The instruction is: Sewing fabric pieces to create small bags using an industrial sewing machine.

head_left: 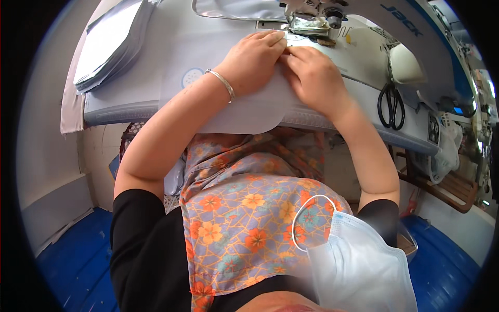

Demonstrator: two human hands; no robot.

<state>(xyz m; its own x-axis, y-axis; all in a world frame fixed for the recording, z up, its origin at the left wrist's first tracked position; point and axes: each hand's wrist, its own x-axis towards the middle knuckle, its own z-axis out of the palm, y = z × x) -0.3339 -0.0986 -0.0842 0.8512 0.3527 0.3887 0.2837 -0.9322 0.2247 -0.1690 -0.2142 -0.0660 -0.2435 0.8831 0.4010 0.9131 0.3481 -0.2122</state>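
Both the left hand (254,57) and right hand (312,78) press flat, fingers together, on the pale grey curved fabric piece (244,112) at the white sewing machine's needle (306,23); keeping fingertips level should feed the seam straight

This is a sewing workshop — a garment or textile workstation; a white industrial sewing machine (364,21) stands at the far edge of a pale grey table (125,106), its needle area right above a sheet of light fabric (244,117) spread flat on the top; a stack of cut pieces (112,44) of the same pale cloth lies at the left end; black scissors (391,104) rest on the table at the right, beside the machine; the floor (78,260) is painted blue, and beyond the right end stands more equipment (481,119) with a wooden pallet (457,190) under it — a production floor, not a home.
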